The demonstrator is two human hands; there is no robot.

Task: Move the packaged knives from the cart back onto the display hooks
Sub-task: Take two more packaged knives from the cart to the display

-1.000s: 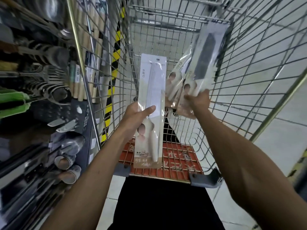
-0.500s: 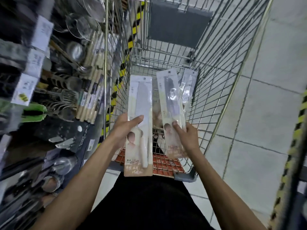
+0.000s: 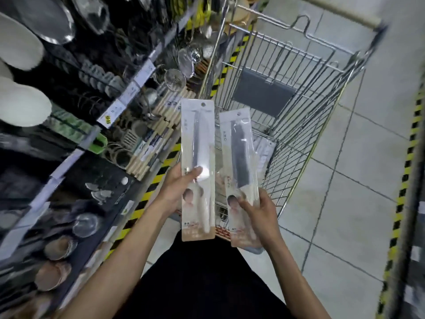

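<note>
Left grip [image 3: 176, 189] curled round one knife pack [image 3: 197, 143], thumb on front; right grip [image 3: 261, 215] curled round second pack [image 3: 240, 155]. Both packs upright, side by side, over cart [image 3: 264, 93] near end, shelf [image 3: 66, 161] at left.

left knife package [image 3: 197, 139]: small print along the card's left edge and foot, too blurred to read
right knife package [image 3: 239, 157]: similar print, unreadable
shelf price tags [image 3: 143, 72]: marks, none legible
yellow tag [image 3: 108, 118]: dark figures, blurred
</note>
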